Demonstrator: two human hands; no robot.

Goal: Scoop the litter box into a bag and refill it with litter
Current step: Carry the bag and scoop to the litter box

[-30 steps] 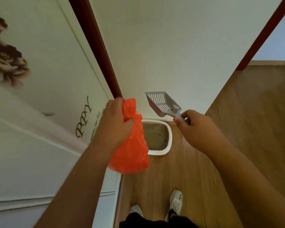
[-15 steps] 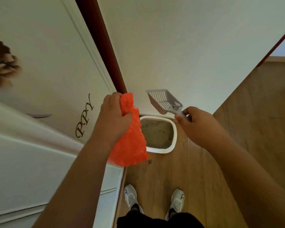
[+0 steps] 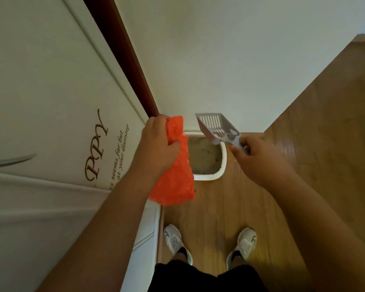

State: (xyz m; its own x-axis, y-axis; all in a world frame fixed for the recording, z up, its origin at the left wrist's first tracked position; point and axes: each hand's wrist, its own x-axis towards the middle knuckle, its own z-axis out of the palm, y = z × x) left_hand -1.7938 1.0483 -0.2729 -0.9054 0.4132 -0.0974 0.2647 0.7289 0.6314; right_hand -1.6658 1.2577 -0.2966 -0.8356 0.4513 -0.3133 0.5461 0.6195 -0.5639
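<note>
The left hand's grip (image 3: pixel 156 148) is closed tight, fingers and thumb curled round the bunched neck of a crinkled orange plastic bag (image 3: pixel 174 175); the thin film hangs below the fist in a loose, wrinkled pouch. The right hand's grip (image 3: pixel 259 159) is closed as well, fingers wrapped about the handle of a pale grey moulded plastic litter scoop (image 3: pixel 216 128), whose boxy, slotted head points up and away from the palm.

Taking the white rounded-rectangle plastic litter box (image 3: pixel 222 165) as the mark: nearest the camera, well in front of the box, stand two white mesh trainers with dark curved markings (image 3: pixel 174 241), toes toward it, on the smooth honey-coloured wooden plank floor (image 3: pixel 316 144), with the black hem of the person's clothing just above the bottom edge of the view. The orange bag hangs above the box's left side and covers its left rim. The scoop is held in the air over the box's far right corner. Inside the box lies grainy grey-beige litter (image 3: pixel 204 154) with a few darker specks. The box sits on the floor in the corner, its far edge against the plain cream wall (image 3: pixel 219 49). To the left of the box runs a cream panelled door (image 3: pixel 51 91) with brown cursive lettering and a dark red-brown frame strip (image 3: pixel 124 55).
</note>
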